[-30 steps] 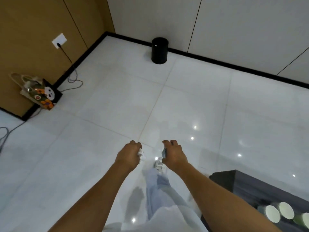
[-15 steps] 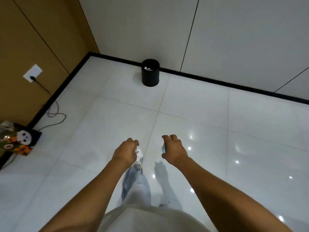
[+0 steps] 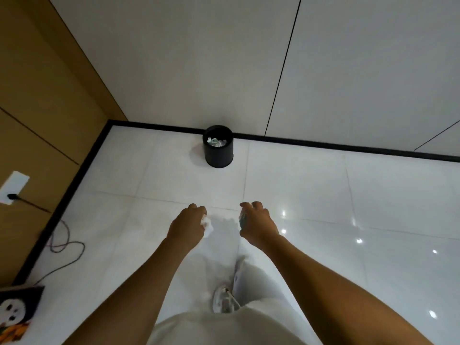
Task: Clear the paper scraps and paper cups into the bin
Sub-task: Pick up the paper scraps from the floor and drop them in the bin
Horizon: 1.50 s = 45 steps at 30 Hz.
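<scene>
A person stands on a glossy white tiled floor point(image 3: 311, 195) with both bare arms stretched forward, the two hands held apart at the centre of the view. The left hand point(image 3: 187, 225), at roughly 7 o'clock from the bin, has its fingers curled round a crumpled white paper scrap point(image 3: 207, 224) that pokes out on its inner side. The right hand point(image 3: 258, 226) is curled round a small greyish object point(image 3: 242, 219); what it is cannot be made out. The black round bin point(image 3: 219, 155) stands at 12 o'clock, well ahead of the hands, against the black skirting below a white panelled wall point(image 3: 199, 66), with pale scraps point(image 3: 217, 141) visible inside. At 9 o'clock, a wall socket point(image 3: 13, 186) trails a cable point(image 3: 62, 247) across the tiles; a patterned bag point(image 3: 17, 312) sits at 8 o'clock.
</scene>
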{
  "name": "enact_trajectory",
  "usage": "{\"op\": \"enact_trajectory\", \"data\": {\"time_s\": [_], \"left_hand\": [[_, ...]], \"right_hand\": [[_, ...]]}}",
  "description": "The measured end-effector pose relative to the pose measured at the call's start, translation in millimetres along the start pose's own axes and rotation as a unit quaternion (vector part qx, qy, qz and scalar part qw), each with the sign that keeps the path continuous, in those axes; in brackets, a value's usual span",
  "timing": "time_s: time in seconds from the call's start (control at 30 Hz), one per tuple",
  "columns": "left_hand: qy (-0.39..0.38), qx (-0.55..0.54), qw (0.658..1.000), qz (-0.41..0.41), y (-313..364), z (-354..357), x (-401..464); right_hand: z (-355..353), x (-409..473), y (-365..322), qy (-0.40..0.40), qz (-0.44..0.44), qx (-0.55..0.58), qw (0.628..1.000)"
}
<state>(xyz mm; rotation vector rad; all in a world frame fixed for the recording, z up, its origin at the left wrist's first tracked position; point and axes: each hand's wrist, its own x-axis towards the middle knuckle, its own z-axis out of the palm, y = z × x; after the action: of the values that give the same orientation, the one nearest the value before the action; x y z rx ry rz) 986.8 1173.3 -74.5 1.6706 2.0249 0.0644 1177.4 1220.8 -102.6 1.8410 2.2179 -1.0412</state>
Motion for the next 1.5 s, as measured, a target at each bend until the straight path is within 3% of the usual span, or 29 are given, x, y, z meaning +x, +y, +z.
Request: {"op": "enact_trajectory", "data": {"time_s": [0.5, 0.77, 1.2, 1.5], "left_hand": [[-0.012, -0.002, 1.0, -0.018, -29, -112, 327], [-0.036, -0.002, 0.999, 0.002, -68, -139, 465], [-0.084, 0.044, 0.995, 0.033, -157, -91, 705], [-0.112, 0.047, 0.989, 0.083, -139, -28, 786]], "right_hand": [[-110, 315, -70, -0.025, 0.011, 0.001, 1.0], [-124, 453, -102, -0.042, 0.054, 0.016, 0.998], [-59, 732, -124, -0.057, 0.134, 0.049, 0.988], [-21, 738, -85, -0.064, 0.211, 0.091, 0.971]]}}
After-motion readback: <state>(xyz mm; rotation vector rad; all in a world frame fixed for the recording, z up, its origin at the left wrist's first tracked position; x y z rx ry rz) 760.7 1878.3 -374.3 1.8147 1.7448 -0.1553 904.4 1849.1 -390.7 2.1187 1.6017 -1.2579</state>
